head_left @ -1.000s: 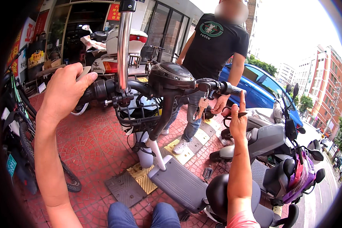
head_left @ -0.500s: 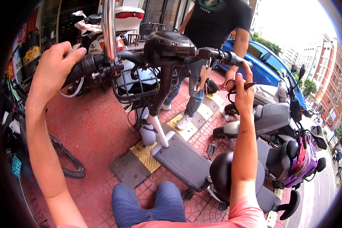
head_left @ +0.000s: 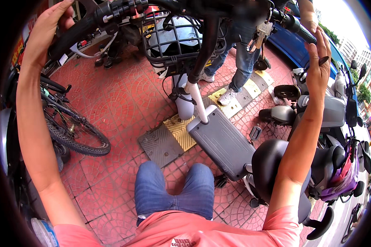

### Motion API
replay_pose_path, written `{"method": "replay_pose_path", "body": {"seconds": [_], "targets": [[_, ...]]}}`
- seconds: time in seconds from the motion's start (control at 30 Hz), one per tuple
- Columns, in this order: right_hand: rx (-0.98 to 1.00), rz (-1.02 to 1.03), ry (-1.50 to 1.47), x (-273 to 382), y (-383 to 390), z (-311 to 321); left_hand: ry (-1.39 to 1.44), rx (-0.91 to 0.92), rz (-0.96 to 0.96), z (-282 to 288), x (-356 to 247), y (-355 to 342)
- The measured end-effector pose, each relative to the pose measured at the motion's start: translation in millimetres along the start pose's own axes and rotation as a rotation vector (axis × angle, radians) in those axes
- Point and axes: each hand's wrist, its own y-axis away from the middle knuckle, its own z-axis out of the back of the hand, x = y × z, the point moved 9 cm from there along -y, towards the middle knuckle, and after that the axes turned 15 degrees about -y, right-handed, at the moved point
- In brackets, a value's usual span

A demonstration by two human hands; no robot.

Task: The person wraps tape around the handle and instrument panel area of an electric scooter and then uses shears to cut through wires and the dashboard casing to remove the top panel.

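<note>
An electric scooter stands across my front, its grey footboard [head_left: 221, 142] and black wire basket [head_left: 175, 39] below the handlebar. My left hand [head_left: 45, 35] is at the left black grip [head_left: 66, 41], fingers bent; what they pinch is cut off by the upper edge. Beside the end of the right grip [head_left: 306, 34], my right hand [head_left: 318, 74] has its fingers stretched up and a thin dark thing [head_left: 323, 61] between thumb and fingers. Its kind cannot be made out. Keys [head_left: 259, 36] hang near the right handlebar. Another person's hand [head_left: 310, 19] is by that grip.
A bicycle wheel [head_left: 80, 131] lies to my left. Parked scooters [head_left: 325, 111] crowd the right, beyond the black seat [head_left: 268, 164]. A yellow and grey ramp [head_left: 160, 146] crosses the red paving [head_left: 99, 90]. The person in jeans [head_left: 245, 61] stands across from me; a blue car [head_left: 282, 45] is behind.
The view has tilted down, so handlebar and hands sit higher in it. My hands appear farther apart. My right hand still has the dark thing, of which less shows now.
</note>
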Motion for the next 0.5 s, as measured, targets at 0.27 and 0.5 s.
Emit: {"method": "replay_pose_path", "body": {"seconds": [0.27,0.5], "targets": [[-0.003,-0.007,-0.069,-10,11,-24,0.593,-0.107,0.686,-64,267,54],[-0.033,-0.108,0.144,-11,19,-21,-0.031,0.069,0.509,-234,281,65]]}}
